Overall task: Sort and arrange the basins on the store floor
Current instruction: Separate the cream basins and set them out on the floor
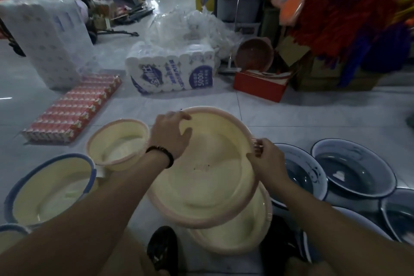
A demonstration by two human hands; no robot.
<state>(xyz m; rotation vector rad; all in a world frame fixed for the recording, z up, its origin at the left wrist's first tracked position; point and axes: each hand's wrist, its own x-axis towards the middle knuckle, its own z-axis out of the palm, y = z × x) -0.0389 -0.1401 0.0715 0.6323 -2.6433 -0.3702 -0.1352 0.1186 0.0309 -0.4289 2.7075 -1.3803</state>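
The left hand (172, 134) is clamped on the far-left rim of the large pink-rimmed basin (201, 186), fingers hooked over the edge and thumb inside. The right hand (266, 159) pinches the same rim on its right side. The basin hangs tilted between them, off the floor (291, 123), and partly covers a second pink-rimmed basin (242, 237) of similar width that lies by the person's feet.

The step looks like matching this basin to its own kind. To do it well, level the rim first, centre it over the lower basin, then lower it straight so the two nest without jamming on one side. With both grips on the upper half of the rim, the near edge may swing down and strike first, so it should be eased in gently.

A smaller pink-rimmed basin (118, 143) sits just beside the left wrist and should not be knocked. The blue-rimmed cream basin (49, 188) on the left and the blue-and-white basins (354, 168) on the right form separate groups and should stay unmixed.
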